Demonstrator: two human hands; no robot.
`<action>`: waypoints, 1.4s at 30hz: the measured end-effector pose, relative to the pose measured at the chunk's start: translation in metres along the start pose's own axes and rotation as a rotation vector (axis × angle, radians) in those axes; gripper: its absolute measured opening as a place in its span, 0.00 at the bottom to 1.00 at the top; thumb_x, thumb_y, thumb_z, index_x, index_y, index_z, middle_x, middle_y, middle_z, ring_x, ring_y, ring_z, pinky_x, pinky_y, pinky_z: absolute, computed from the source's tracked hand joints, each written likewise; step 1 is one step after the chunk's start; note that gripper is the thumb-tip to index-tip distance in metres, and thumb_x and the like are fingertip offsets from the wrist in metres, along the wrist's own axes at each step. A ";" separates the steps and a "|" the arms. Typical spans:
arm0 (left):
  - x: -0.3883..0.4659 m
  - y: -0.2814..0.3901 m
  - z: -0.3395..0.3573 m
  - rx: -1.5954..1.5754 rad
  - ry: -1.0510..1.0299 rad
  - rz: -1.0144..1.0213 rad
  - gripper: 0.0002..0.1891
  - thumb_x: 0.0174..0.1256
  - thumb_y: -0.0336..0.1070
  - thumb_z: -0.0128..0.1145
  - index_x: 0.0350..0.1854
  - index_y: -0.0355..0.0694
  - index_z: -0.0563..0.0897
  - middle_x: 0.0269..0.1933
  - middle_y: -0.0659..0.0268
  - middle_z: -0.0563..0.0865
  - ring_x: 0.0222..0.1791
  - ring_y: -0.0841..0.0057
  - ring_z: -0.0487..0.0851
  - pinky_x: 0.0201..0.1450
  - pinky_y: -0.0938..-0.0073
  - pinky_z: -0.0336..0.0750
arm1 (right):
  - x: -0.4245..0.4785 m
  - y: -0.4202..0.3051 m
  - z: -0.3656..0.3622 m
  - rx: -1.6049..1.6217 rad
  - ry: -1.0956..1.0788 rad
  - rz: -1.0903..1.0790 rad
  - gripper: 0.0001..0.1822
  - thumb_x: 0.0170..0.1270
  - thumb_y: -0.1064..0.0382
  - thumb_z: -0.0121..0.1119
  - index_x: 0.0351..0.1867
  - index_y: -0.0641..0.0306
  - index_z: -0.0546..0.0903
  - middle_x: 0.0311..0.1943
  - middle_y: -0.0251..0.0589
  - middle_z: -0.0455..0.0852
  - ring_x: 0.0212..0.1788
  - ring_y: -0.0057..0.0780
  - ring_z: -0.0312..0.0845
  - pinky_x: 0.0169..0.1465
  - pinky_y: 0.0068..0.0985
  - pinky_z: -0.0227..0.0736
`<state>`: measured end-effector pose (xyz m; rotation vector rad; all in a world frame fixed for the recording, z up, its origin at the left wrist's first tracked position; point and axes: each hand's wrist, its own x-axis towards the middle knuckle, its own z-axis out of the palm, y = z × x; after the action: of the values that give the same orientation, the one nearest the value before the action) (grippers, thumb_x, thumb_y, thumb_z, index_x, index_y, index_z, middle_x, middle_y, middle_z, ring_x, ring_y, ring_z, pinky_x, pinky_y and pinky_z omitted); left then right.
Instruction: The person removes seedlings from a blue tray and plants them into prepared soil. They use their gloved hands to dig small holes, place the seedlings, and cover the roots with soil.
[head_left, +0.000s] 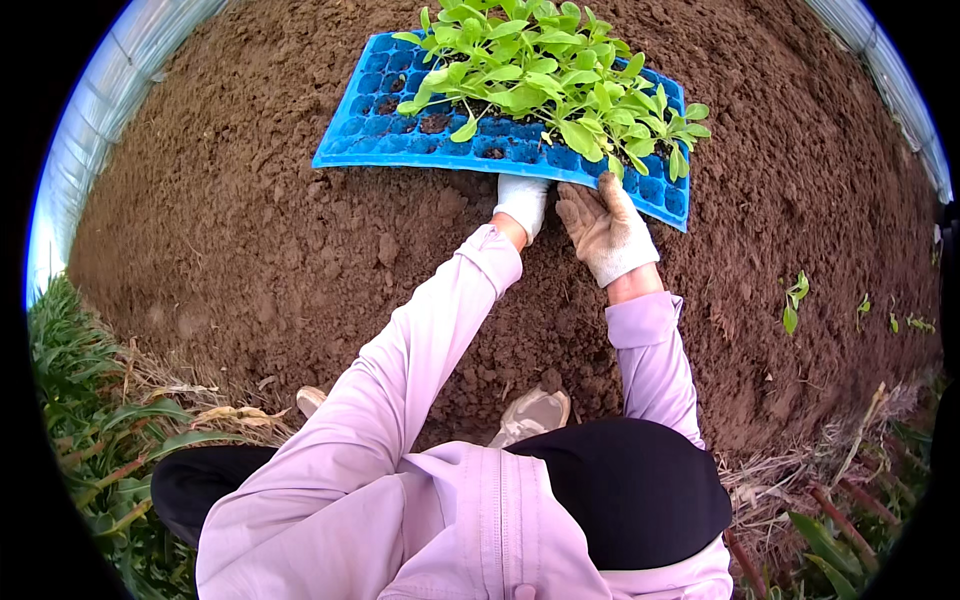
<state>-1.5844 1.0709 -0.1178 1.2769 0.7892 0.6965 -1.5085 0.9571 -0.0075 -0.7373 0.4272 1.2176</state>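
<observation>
A blue plastic seedling tray (450, 154) is held up over the tilled soil, its right end dipping lower. Leafy green seedlings (525, 82) crowd its middle and right side; many cells on the left and along the near rim show no plant, some with a little soil in them. My left hand (523, 201), in a white knit glove, reaches under the near rim, its fingers hidden beneath the tray. To the right, my right hand (606, 225) in a soil-stained glove has its thumb at the near rim and its fingers just below it.
Brown tilled soil (285, 247) spreads around the tray. Several small seedlings (795, 300) are in the soil at the right. Dry straw and green plants (97, 420) border the near side. Plastic sheeting (97, 112) curves along both far edges. My shoe (532, 416) rests on the soil.
</observation>
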 end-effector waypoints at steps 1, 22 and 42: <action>0.001 -0.003 -0.002 -0.066 0.021 -0.013 0.16 0.76 0.38 0.44 0.59 0.39 0.75 0.59 0.63 0.79 0.56 0.69 0.77 0.63 0.68 0.69 | -0.001 0.002 0.001 -0.010 -0.002 0.003 0.20 0.68 0.54 0.62 0.55 0.61 0.75 0.53 0.51 0.81 0.57 0.46 0.78 0.54 0.40 0.80; -0.025 0.113 -0.034 1.207 0.026 0.259 0.12 0.58 0.44 0.64 0.43 0.49 0.87 0.43 0.61 0.82 0.43 0.61 0.83 0.46 0.63 0.78 | 0.014 0.021 -0.040 -0.207 0.050 0.007 0.17 0.67 0.58 0.63 0.54 0.60 0.75 0.51 0.44 0.82 0.54 0.44 0.79 0.55 0.40 0.74; -0.014 0.074 0.014 0.908 0.324 0.146 0.13 0.51 0.44 0.70 0.39 0.47 0.88 0.53 0.59 0.78 0.56 0.59 0.75 0.58 0.58 0.71 | 0.013 0.027 -0.043 -0.169 0.090 0.012 0.18 0.69 0.57 0.61 0.54 0.64 0.74 0.51 0.52 0.81 0.53 0.46 0.79 0.57 0.43 0.73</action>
<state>-1.5826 1.0635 -0.0415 2.0806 1.3733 0.6899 -1.5265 0.9394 -0.0537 -0.9384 0.4062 1.2454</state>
